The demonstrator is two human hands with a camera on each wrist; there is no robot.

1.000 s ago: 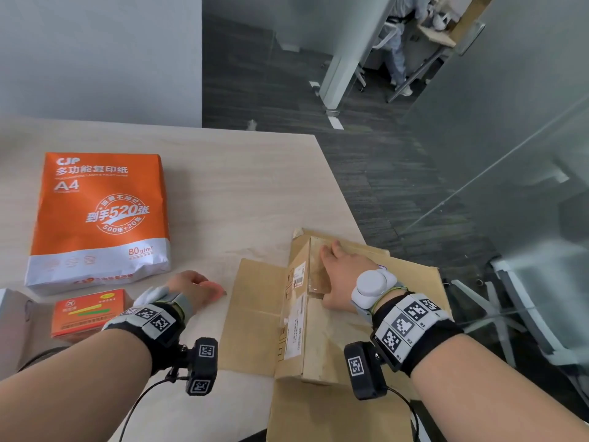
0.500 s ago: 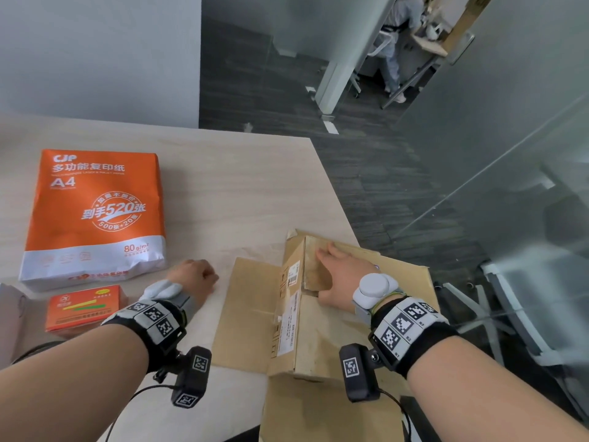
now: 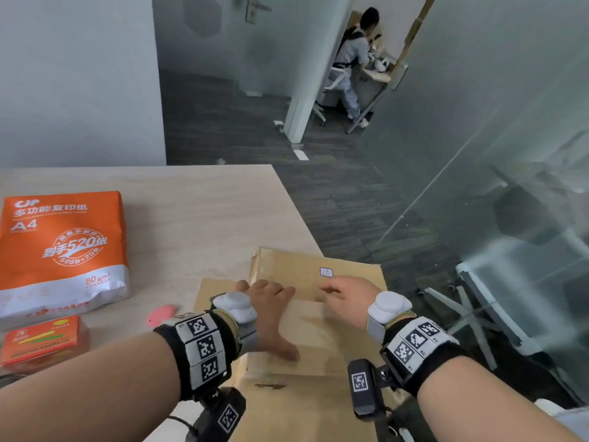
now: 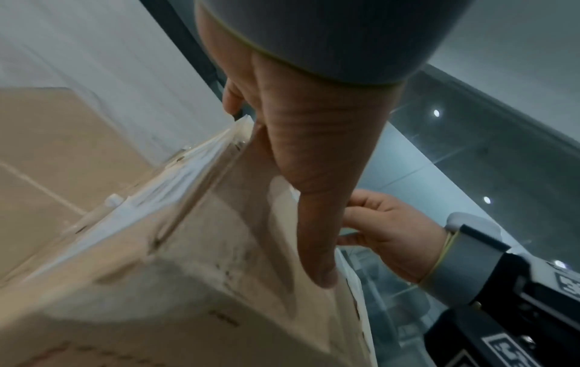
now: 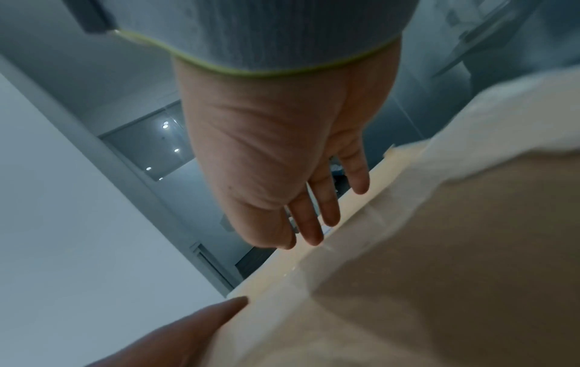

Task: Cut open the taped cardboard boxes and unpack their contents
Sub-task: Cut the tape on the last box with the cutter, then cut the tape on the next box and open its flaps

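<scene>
The cardboard box [image 3: 315,314] overhangs the tabletop [image 3: 197,212] corner. The left hand [image 3: 271,311] lies flat on it; the right hand [image 3: 347,298] rests relaxed. Box contents hidden; wrist views blurred.

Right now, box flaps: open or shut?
Shut, or nearly. In the head view the cardboard box shows flat flaps across its top, left hand and right hand on them; contents hidden.
</scene>
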